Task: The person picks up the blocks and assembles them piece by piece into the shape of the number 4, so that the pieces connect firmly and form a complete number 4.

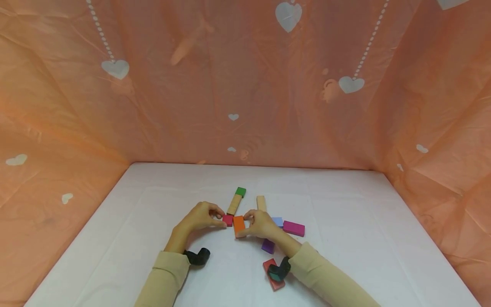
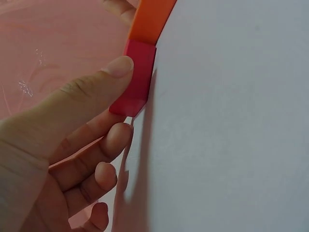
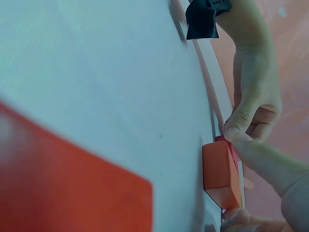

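Note:
My left hand (image 1: 201, 216) pinches a small crimson block (image 1: 228, 220) between thumb and finger. In the left wrist view the thumb lies across the face of that block (image 2: 140, 79), and the other fingers are loosely bent below. An orange block (image 1: 239, 226) stands against its right side, held at the edges by the thumb and fingers of my right hand (image 1: 261, 224). Touching ends of the two blocks show in the left wrist view, where the orange block (image 2: 152, 21) is partly cut off. In the right wrist view the orange block (image 3: 219, 169) hides most of the crimson one.
Beyond the hands a plain wooden block (image 1: 235, 204) meets a green block (image 1: 241, 191). Another plain block (image 1: 261, 202) is partly behind my right hand. Light blue (image 1: 277, 221), magenta (image 1: 294, 228) and purple blocks (image 1: 268, 246) lie around my right wrist; a red block (image 1: 278, 285) lies beneath its camera.

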The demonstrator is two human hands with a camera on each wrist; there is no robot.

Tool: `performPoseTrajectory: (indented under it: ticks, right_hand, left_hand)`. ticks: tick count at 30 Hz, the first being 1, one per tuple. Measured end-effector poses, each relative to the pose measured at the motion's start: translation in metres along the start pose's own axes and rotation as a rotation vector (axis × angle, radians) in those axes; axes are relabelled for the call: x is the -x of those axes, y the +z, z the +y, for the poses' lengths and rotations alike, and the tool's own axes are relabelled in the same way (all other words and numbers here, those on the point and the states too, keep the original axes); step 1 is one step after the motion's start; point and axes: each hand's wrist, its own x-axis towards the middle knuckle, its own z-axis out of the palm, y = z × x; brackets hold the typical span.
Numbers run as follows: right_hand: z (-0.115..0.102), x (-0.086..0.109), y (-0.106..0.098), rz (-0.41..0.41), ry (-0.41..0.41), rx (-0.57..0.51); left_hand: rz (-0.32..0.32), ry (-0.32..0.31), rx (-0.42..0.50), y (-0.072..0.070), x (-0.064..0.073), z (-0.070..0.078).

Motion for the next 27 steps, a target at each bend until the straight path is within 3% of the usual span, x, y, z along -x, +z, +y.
performPoseTrajectory:
  ticks: [13,21,27]
  right_hand:
    - [-0.003,-0.004,0.002,0.012,0.069,0.010]
    - [0.000,0.000,-0.006,0.022,0.097,-0.061]
    - [0.005,0.001,-0.013,0.052,0.081,-0.056]
  left_hand:
    - [-0.003,0.035,0.026,-0.001,0.000,-0.001]
    - [0.000,-0.017,0.031,0.000,-0.001,-0.003]
    - [0.019,0.028,0.050,-0.002,0.003,-0.002]
